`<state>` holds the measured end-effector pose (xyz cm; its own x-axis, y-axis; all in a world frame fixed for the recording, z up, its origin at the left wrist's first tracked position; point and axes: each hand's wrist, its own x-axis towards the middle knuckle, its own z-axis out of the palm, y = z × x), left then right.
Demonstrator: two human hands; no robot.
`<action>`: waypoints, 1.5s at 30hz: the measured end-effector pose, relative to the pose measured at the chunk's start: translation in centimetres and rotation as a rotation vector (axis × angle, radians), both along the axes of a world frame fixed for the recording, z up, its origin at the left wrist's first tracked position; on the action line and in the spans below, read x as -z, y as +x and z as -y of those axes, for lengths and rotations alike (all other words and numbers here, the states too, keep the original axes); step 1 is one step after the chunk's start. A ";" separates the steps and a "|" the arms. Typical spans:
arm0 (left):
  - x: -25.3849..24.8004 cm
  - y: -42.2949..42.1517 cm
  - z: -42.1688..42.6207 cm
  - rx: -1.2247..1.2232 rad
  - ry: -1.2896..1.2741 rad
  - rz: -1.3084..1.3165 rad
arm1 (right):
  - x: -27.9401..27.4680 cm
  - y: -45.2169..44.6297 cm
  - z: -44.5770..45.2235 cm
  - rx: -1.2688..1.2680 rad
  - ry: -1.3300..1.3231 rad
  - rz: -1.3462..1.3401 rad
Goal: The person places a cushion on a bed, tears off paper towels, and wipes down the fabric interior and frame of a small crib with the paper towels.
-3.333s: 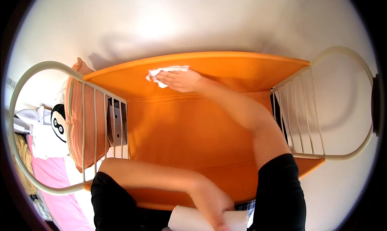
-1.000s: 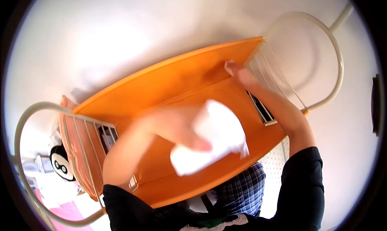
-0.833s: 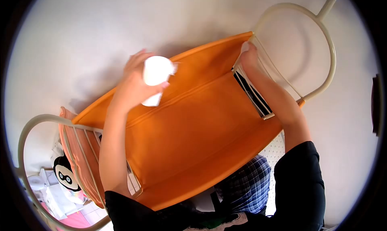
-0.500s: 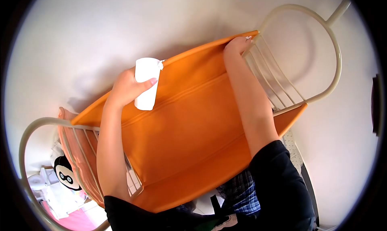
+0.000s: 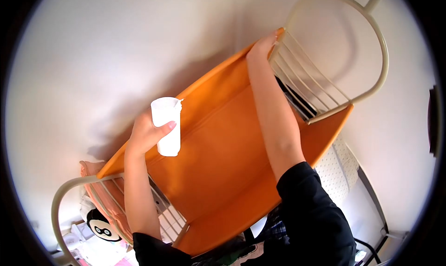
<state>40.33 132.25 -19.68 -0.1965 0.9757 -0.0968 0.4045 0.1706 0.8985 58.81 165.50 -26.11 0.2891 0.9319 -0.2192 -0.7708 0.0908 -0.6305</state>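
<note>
My left hand [image 5: 147,132] is wrapped round a white paper roll [image 5: 166,126], its thumb across the front, near the upper left edge of an orange shelf-like panel [image 5: 209,145] with raised sides. A small torn edge sticks out at the top of the roll. At the far right corner of the panel my right hand [image 5: 264,45] rests over the raised edge, beside the cream metal bars. Its fingers are mostly hidden, and no wipe can be made out in it.
Cream curved tube frames [image 5: 383,47] with thin bars stand at both ends. A pink cushion [image 5: 109,203] and a black-and-white plush face [image 5: 103,226] are at lower left. A pale wall [image 5: 116,47] lies behind. Dotted white material [image 5: 337,170] shows at lower right.
The view has turned, tilting the panel more steeply. My left hand has lifted the roll from my lap to the panel's far edge. My right hand has moved from the panel's back side to its right corner.
</note>
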 end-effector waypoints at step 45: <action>-0.9 0.6 0.4 -0.011 -0.100 0.013 | 29.1 -0.1 -6.7 -0.002 -0.262 0.349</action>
